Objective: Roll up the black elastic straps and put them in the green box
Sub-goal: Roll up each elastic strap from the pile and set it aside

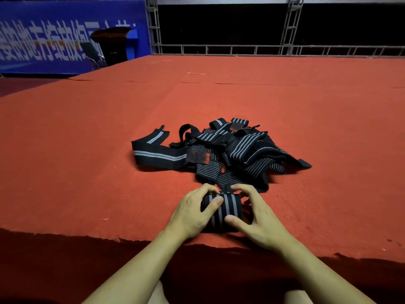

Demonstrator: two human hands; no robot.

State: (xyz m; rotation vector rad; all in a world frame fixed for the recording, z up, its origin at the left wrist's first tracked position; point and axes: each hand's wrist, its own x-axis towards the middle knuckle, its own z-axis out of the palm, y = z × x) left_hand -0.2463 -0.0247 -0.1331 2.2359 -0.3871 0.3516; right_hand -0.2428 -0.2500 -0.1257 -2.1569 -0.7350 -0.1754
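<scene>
A partly rolled black elastic strap with grey stripes lies near the front edge of the red carpet. My left hand grips its left end, thumb on top and fingers curled over the far side. My right hand grips its right end the same way. The strap's unrolled tail runs away from me into a tangled pile of black striped straps. One long strap stretches out of the pile to the left. No green box is in view.
The red carpet covers a wide raised platform whose frayed front edge runs just before my hands. A metal truss railing stands at the far edge. A blue banner and a dark podium are at the back left.
</scene>
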